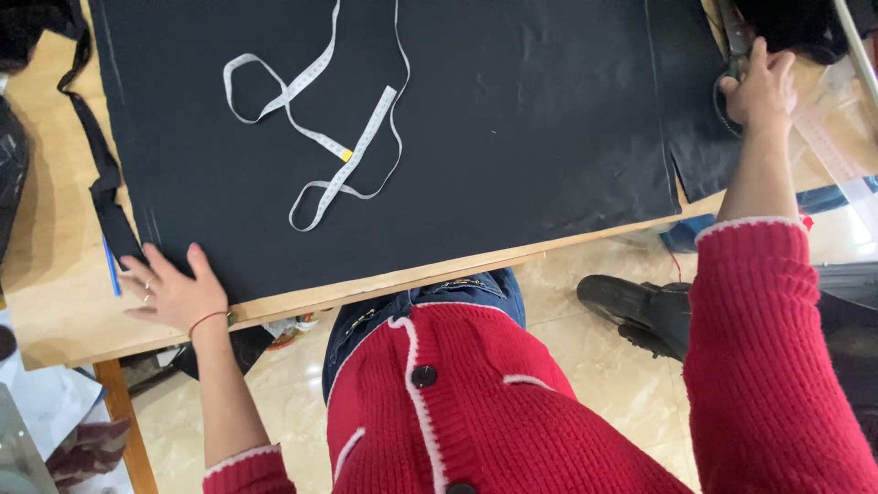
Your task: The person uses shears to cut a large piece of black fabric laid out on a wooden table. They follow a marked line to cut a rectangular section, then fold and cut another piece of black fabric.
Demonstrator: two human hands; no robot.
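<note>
A large sheet of black fabric (pixel 512 119) lies spread over a wooden table (pixel 55 274). My left hand (pixel 174 288) rests flat on the fabric's near left corner, fingers spread, holding nothing. My right hand (pixel 759 87) is at the far right, gripping a pair of scissors (pixel 734 41) whose blades point away along a cut line in the fabric. A narrow cut strip of black fabric (pixel 700 137) lies just right of the cut. A white measuring tape (pixel 311 128) lies looped on the fabric at upper left.
A thin black strip of cloth (pixel 101 174) trails along the fabric's left edge, with a blue pen-like stick (pixel 111 270) beside it. A clear ruler (pixel 837 155) lies at the right. A dark shoe (pixel 640 311) stands on the tiled floor below.
</note>
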